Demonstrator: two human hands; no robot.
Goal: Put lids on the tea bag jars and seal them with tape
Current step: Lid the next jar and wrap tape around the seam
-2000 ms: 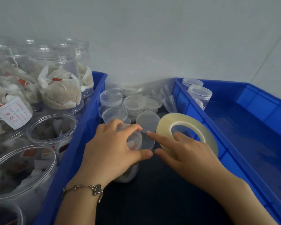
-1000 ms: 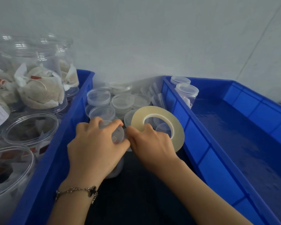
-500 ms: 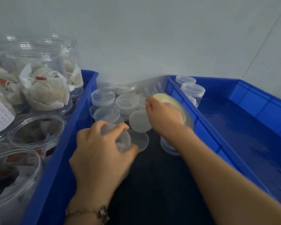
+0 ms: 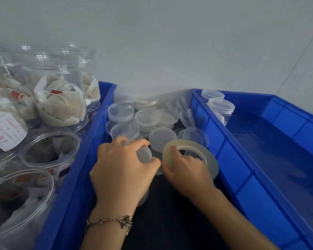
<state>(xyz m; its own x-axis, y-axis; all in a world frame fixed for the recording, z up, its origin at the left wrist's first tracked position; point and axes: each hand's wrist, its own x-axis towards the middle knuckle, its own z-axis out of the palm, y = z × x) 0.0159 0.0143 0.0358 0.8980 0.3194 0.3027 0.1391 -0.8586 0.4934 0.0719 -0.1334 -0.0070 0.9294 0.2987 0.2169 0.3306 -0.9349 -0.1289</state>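
My left hand (image 4: 122,170) grips the lidded top of a small clear jar (image 4: 144,154), which stands on the dark surface between two blue bins; most of the jar is hidden under the hand. My right hand (image 4: 186,173) holds a roll of clear tape (image 4: 209,159) right beside the jar's lid, fingers through and around the ring. Several loose clear lids (image 4: 147,117) lie piled behind the hands. Open jars of tea bags (image 4: 60,103) fill the left blue bin (image 4: 74,177).
The right blue bin (image 4: 278,159) holds two lidded jars (image 4: 221,107) in its far-left corner. A white wall rises close behind. Large open jars (image 4: 49,147) crowd the left side.
My right hand had reached back toward the lids with the tape roll; it has now come back beside the jar in my left hand. The left hand stays on the jar.
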